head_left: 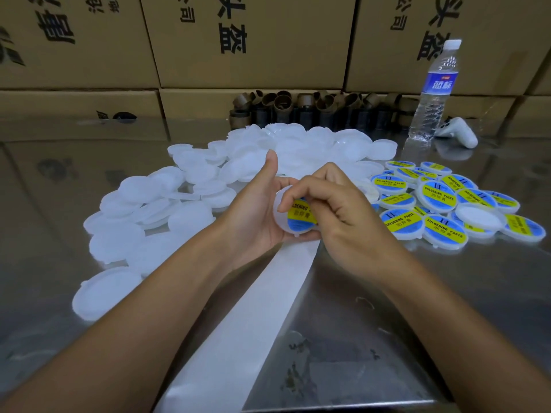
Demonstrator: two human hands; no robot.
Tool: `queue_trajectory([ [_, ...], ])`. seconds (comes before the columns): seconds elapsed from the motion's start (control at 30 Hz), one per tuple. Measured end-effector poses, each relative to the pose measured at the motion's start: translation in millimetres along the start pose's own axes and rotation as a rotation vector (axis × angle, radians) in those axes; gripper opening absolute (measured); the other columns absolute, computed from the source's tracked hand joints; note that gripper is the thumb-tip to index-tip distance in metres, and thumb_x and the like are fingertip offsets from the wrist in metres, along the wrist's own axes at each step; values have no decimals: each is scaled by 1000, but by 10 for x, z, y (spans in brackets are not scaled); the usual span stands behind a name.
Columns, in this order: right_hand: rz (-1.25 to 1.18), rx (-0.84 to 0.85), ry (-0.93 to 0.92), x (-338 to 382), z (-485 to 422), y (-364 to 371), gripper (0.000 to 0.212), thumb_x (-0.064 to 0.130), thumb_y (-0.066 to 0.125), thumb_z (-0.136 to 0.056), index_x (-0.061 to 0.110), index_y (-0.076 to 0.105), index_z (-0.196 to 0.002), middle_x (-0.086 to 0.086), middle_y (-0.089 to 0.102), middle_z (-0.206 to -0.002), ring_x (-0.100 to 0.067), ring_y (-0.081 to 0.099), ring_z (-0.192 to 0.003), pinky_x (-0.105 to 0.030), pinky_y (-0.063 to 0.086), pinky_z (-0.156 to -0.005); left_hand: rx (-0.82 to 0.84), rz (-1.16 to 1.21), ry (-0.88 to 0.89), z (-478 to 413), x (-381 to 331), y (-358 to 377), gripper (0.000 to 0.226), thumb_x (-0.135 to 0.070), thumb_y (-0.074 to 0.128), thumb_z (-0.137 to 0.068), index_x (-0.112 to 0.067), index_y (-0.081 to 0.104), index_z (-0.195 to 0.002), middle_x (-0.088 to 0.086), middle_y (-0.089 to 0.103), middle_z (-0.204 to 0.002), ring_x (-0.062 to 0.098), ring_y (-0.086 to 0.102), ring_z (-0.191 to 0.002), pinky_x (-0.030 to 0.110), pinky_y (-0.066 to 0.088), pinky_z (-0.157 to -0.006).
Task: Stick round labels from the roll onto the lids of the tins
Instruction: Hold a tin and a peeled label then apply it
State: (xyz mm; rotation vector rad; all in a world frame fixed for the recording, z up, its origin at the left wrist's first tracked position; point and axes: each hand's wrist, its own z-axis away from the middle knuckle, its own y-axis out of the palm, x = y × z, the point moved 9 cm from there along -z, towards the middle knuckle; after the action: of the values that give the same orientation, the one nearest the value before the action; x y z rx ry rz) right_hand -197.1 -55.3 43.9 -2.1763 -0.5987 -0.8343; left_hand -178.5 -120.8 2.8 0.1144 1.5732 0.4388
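My left hand (253, 210) cups a white plastic tin (295, 229) from below and the left, thumb pointing up. A round blue and yellow label (299, 217) lies on the tin's lid. My right hand (331, 204) bends its fingers over the label and presses it down; the fingertips hide part of the label. A white strip of backing paper (238, 323) runs from under my hands toward the table's front edge. The roll itself is hidden.
A heap of plain white tins (190, 198) spreads to the left and behind my hands. Labelled tins (438, 207) pile up at the right. A water bottle (435, 90), a white controller (459, 132), brown cardboard cores (313, 110) and cartons (247, 40) stand behind on the steel table (387, 338).
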Motion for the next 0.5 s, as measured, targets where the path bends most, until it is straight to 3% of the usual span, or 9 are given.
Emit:
queue_trajectory([
  [0.1, 12, 16, 10, -9, 8, 24, 40, -5, 39, -95, 22, 66, -85, -4, 40, -91, -14, 47, -87, -49, 51, -76, 36, -20, 15, 6, -7, 40, 77, -57, 8, -98, 7, 47, -118, 17, 55, -86, 20, 60, -71, 25, 53, -60],
  [0.23, 66, 35, 1, -8, 11, 40, 35, -4, 41, -95, 18, 67, -89, -3, 41, -92, -13, 48, -88, -46, 51, -77, 46, -22, 9, 17, -8, 64, 68, -57, 8, -98, -2, 46, -115, 15, 55, -82, 19, 60, -72, 25, 54, -61],
  [0.37, 122, 32, -20, -6, 9, 36, 33, -3, 41, -95, 16, 68, -90, -3, 40, -91, -11, 46, -87, -38, 49, -80, 23, 5, 0, 21, 1, 48, 65, -58, 10, -98, -6, 44, -118, 13, 55, -82, 19, 61, -69, 24, 54, -58],
  [0.5, 169, -2, -28, -16, 1, 5, 33, -5, 42, -94, 15, 68, -91, -6, 40, -91, -13, 45, -85, -21, 43, -77, 50, 9, -2, 29, 1, 79, 67, -57, 9, -98, -5, 45, -118, 16, 56, -92, 21, 62, -78, 27, 55, -61],
])
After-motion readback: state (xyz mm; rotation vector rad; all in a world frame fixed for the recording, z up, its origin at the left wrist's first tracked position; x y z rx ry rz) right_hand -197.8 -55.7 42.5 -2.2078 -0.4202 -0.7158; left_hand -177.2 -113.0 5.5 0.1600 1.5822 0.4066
